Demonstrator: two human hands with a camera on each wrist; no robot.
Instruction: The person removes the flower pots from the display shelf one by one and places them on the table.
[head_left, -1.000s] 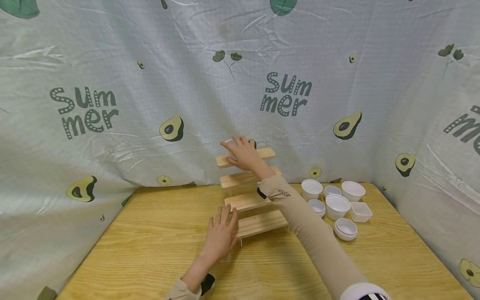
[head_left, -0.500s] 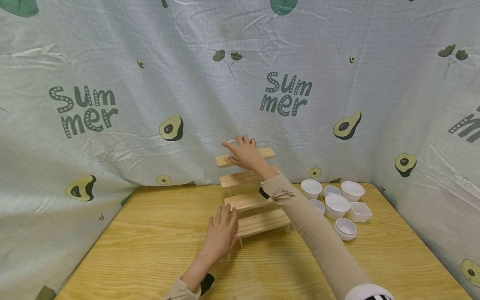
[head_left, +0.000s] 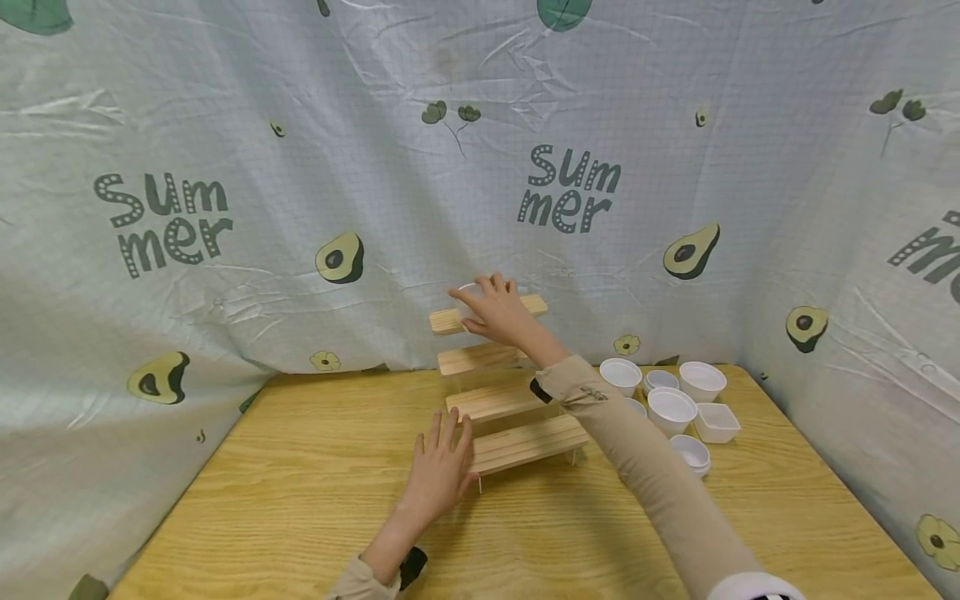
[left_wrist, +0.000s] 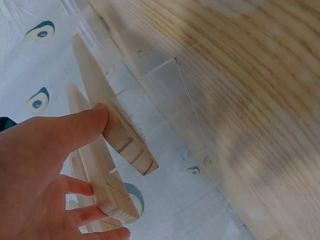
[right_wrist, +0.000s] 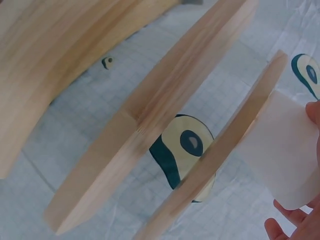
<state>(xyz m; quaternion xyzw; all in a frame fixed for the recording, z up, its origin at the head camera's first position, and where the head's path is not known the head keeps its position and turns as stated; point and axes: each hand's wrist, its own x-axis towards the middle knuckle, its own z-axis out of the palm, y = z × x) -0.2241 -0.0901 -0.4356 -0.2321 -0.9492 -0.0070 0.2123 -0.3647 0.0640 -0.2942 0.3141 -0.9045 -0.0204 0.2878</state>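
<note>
A stepped display stand (head_left: 491, 402) of pale wooden boards on clear side panels stands mid-table in the head view. My left hand (head_left: 438, 475) touches its left side with fingers spread and fairly straight. In the left wrist view the thumb (left_wrist: 90, 125) rests on the lowest board (left_wrist: 127, 137), with fingertips against the end of the board above. At the top board (head_left: 446, 322), my right hand (head_left: 504, 312) holds a white plastic bowl (right_wrist: 282, 150) between thumb and fingers. The bowl's base is right at that board, and the hand covers much of it in the head view.
Several white bowls (head_left: 672, 408) and a square white dish (head_left: 717, 422) stand on the wooden table (head_left: 315, 500) right of the stand, partly behind my right sleeve (head_left: 637, 450). A printed avocado curtain (head_left: 420, 200) hangs close behind and along both sides.
My right hand has shifted slightly right along the top board with the white bowl, and more of the bowl shows now. The left hand has stayed at the stand's left side.
</note>
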